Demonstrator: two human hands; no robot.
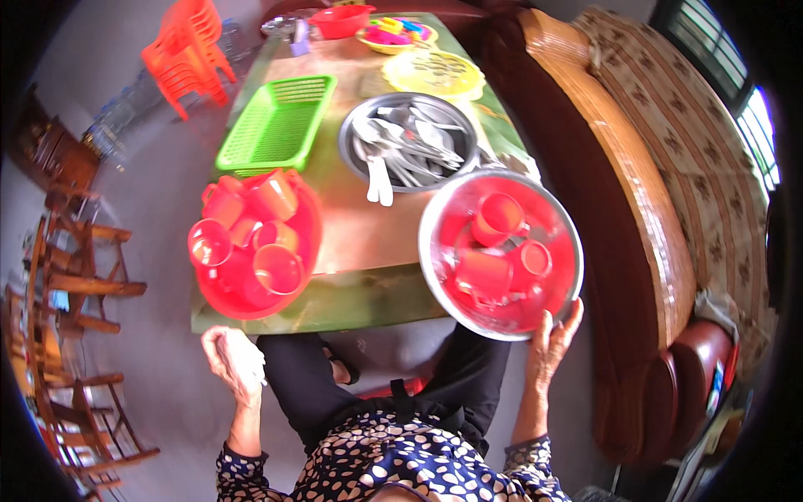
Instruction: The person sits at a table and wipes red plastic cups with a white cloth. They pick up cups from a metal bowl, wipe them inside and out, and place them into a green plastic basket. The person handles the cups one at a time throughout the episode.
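Sofa (661,192), brown w/ patterned cover, runs along right side of table (360,243), the long green-edged top that carries everything else. Steel basin (499,253), largest vessel, sits at table's near right corner, overhanging the edge; holds several red cups (498,219) (approx. four, some on their sides). Right hand (552,339) grips basin's near rim from below, fingers curled up over the edge. Red round tray (251,293) at near left corner, loaded w/ more red cups, some upright, some tipped. Green slotted basket (278,124) behind tray. Steel dish (407,142) beside basket, filled w/ metal spoons (393,151); a few handles overhang its near rim. Yellow perforated lid (433,74) further back, then yellow plate (396,35) w/ coloured items, red bowl (341,20) at far end. Orange plastic chairs (188,50) stacked on floor, upper left. Left hand (237,361) hangs off table below tray, well apart from right hand, loosely closed; cannot tell whether it holds anything.
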